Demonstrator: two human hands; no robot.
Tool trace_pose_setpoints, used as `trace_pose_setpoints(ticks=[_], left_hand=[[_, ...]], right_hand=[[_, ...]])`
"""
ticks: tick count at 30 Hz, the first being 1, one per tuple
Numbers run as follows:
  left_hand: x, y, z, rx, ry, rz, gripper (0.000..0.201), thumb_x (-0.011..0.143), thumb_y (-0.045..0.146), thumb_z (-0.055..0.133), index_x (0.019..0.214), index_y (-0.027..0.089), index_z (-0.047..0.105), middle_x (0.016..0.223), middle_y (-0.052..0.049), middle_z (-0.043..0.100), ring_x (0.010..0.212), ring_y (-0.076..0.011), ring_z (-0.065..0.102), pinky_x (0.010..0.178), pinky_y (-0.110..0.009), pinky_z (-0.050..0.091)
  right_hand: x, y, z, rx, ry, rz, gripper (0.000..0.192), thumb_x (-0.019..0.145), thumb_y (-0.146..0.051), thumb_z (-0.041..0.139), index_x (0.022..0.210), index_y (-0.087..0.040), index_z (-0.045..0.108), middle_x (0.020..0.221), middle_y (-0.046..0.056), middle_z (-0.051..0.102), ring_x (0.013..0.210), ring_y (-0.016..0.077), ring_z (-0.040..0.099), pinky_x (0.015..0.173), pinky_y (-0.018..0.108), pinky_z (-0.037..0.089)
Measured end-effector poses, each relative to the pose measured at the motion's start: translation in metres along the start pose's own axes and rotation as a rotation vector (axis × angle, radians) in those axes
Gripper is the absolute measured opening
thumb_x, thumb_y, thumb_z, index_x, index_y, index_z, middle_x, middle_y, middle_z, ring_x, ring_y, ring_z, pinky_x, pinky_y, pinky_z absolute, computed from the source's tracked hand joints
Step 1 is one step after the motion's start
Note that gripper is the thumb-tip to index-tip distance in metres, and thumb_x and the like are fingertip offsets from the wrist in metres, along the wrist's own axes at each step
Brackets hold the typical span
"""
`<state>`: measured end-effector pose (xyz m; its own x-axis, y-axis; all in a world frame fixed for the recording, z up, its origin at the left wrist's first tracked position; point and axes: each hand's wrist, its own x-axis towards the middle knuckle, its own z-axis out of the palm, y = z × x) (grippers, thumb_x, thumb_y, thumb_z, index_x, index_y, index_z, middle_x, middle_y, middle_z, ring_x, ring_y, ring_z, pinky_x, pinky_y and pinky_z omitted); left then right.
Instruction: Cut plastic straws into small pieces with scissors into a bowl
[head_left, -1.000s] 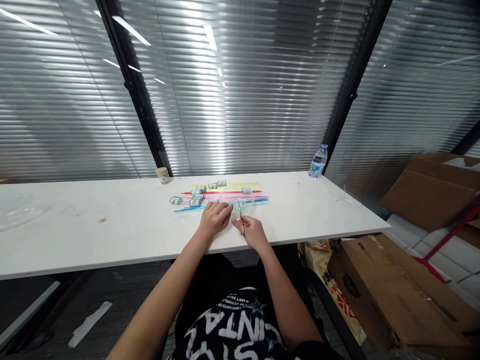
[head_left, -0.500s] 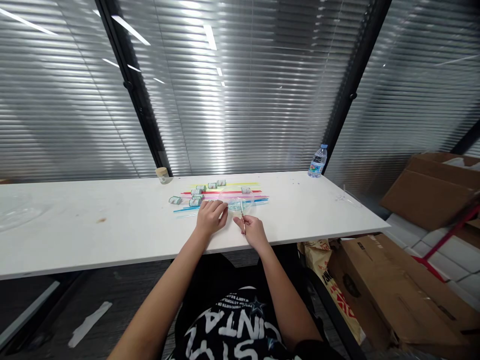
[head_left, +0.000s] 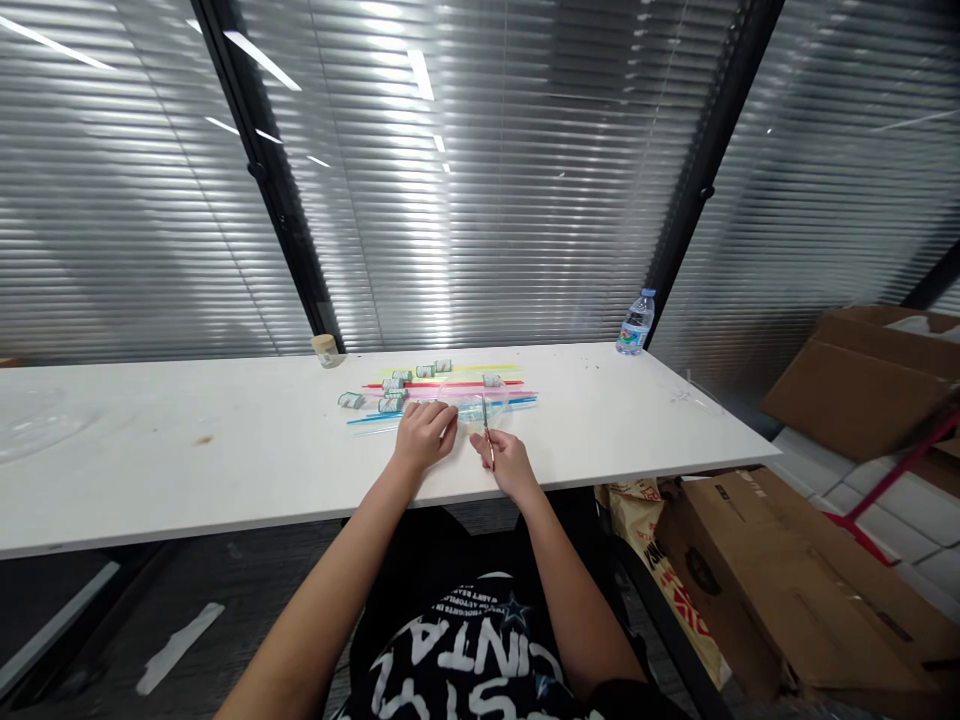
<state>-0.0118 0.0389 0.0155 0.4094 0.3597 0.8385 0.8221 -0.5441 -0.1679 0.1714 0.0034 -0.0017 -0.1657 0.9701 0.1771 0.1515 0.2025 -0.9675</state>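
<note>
My left hand (head_left: 427,434) rests at the front of a group of small things, fingers bent and pressed together; what they pinch, if anything, is hidden. Slim scissors (head_left: 488,436) are in my right hand (head_left: 510,464), seen almost edge-on, blades pointing away from me. Their tips lie over a clear plastic piece (head_left: 501,411), whose form I cannot make out. Around it are thin blue sticks (head_left: 523,401), red sticks (head_left: 465,384) and yellow sticks (head_left: 491,368). Several small printed packets (head_left: 390,404) lie behind and left of my left hand.
On the white table (head_left: 225,480) stand a lidded jar (head_left: 325,351) at the back and a water bottle (head_left: 634,323) at the back right. Clear plastic (head_left: 37,425) lies far left. Cardboard boxes (head_left: 810,590) are at the right, below the table.
Both hands have shifted very slightly right. The scissors moved with my right hand and look narrower at the blades. The things on the table look unmoved.
</note>
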Motion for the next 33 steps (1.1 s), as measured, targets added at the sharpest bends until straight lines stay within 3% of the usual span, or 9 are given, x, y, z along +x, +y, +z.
trace_pose_setpoints(ticks=[9, 20, 33], left_hand=[[-0.0021, -0.0031, 0.0004, -0.026, -0.017, 0.047, 0.016, 0.085, 0.013, 0.051, 0.092, 0.021, 0.063, 0.081, -0.005, 0.069, 0.071, -0.018, 0.06, 0.066, -0.034, 0.037], [-0.0015, -0.0012, 0.0037, -0.056, 0.013, -0.018, 0.016, 0.086, 0.014, 0.051, 0.094, 0.022, 0.063, 0.081, -0.005, 0.069, 0.073, -0.0185, 0.061, 0.067, -0.034, 0.038], [-0.0004, 0.0014, 0.0028, -0.065, -0.009, 0.009, 0.019, 0.086, 0.015, 0.05, 0.097, 0.022, 0.064, 0.082, -0.006, 0.069, 0.072, -0.0183, 0.061, 0.067, -0.034, 0.038]], right_hand=[[-0.0011, -0.0007, -0.0014, 0.025, -0.025, -0.005, 0.046, 0.08, -0.063, 0.058, 0.065, -0.02, 0.051, 0.052, -0.004, 0.047, 0.049, 0.0113, 0.041, 0.053, 0.024, 0.034], [0.0014, 0.0047, 0.0018, -0.012, 0.014, 0.0, 0.045, 0.079, -0.064, 0.057, 0.068, -0.02, 0.055, 0.053, -0.004, 0.047, 0.05, 0.0123, 0.042, 0.052, 0.024, 0.034], [0.0012, 0.0035, 0.0026, -0.092, 0.021, -0.018, 0.049, 0.077, -0.065, 0.058, 0.059, -0.021, 0.047, 0.052, -0.004, 0.041, 0.05, 0.0118, 0.036, 0.05, 0.024, 0.03]])
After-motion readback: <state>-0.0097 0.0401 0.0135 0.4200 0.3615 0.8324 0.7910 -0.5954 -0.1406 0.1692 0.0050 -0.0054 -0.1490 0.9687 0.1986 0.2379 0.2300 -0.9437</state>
